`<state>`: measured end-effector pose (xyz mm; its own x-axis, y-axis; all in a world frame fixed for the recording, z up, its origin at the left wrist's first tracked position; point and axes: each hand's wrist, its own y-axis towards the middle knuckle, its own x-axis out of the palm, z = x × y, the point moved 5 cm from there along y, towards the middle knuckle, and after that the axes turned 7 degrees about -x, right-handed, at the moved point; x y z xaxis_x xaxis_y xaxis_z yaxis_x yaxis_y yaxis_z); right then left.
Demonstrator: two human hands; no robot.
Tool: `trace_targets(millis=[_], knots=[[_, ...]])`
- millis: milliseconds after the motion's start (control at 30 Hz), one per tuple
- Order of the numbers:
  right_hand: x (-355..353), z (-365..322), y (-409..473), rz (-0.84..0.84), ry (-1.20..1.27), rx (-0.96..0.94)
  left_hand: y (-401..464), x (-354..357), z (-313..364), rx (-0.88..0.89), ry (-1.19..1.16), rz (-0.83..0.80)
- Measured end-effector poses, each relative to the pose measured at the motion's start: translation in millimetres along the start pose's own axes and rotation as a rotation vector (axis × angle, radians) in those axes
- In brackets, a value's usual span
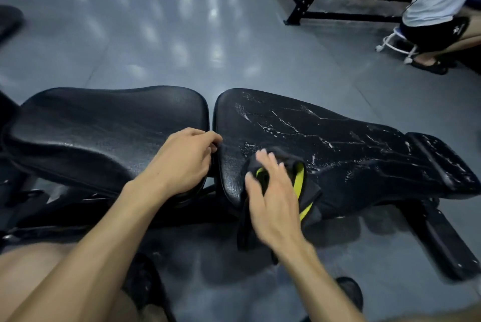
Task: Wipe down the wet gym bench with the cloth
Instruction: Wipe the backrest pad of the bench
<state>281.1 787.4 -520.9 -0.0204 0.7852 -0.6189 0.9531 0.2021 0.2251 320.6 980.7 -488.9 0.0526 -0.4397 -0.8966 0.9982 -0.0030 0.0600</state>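
Observation:
A black padded gym bench lies across the view in two pads. The left pad (104,124) looks mostly dry. The right pad (338,144) carries white streaks and drops of water. A black cloth with yellow-green trim (303,183) lies on the near edge of the right pad and hangs over it. My right hand (270,191) presses on the cloth with straight, spread fingers. My left hand (182,163) grips the end of the left pad at the gap between the pads, fingers curled over its edge.
Grey glossy floor (182,22) stretches beyond the bench. A black equipment frame (312,7) stands at the back right. A person (442,9) squats beside a white stool (395,46) at the far right. My bare knee (26,269) shows bottom left.

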Motion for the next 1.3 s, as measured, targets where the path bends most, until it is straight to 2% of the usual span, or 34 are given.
trace_targets(millis=[67,100,167,267,333,500,700,767,867,1000,1033,1100,1133,1200,1233,1300], knots=[[-1,1,-16,-0.039,0.010,-0.071,3,-1,-3,0.000,-0.015,0.008],[-8,7,-10,-0.056,0.021,-0.037,4,-2,-3,0.004,-0.024,0.007],[-28,13,19,-0.035,-0.031,0.134,7,-4,-3,0.012,-0.033,0.004],[-73,3,63,0.155,0.017,0.313,9,-6,-1,0.017,-0.037,-0.004],[-82,-7,72,0.201,0.027,0.288,11,-6,-2,0.019,-0.038,-0.009],[-28,-5,33,-0.153,-0.212,0.160,15,-6,-2,0.015,-0.012,-0.027],[-4,-15,-15,-0.072,-0.431,0.067,15,0,-4,-0.024,0.013,-0.035],[-6,-19,-14,-0.085,-0.408,0.088,14,-1,-4,-0.031,0.015,-0.030],[-23,-16,11,-0.090,-0.274,0.240,13,-2,-4,-0.038,0.019,-0.038],[-78,-12,44,0.117,0.031,0.368,7,-5,3,-0.008,0.043,-0.025],[-83,-14,44,0.105,0.058,0.372,6,-5,4,-0.006,0.046,-0.023],[-66,-16,35,-0.072,-0.002,0.371,5,-5,4,-0.007,0.049,-0.020],[-47,-19,24,-0.195,-0.076,0.333,5,-6,5,-0.010,0.046,-0.020],[-8,-26,-5,-0.384,-0.212,0.099,4,-5,6,-0.015,0.042,-0.024],[1,-30,-17,-0.387,-0.231,-0.009,4,-5,7,-0.016,0.044,-0.025],[3,-25,-33,-0.348,-0.236,-0.090,3,-4,9,-0.013,0.051,-0.024]])
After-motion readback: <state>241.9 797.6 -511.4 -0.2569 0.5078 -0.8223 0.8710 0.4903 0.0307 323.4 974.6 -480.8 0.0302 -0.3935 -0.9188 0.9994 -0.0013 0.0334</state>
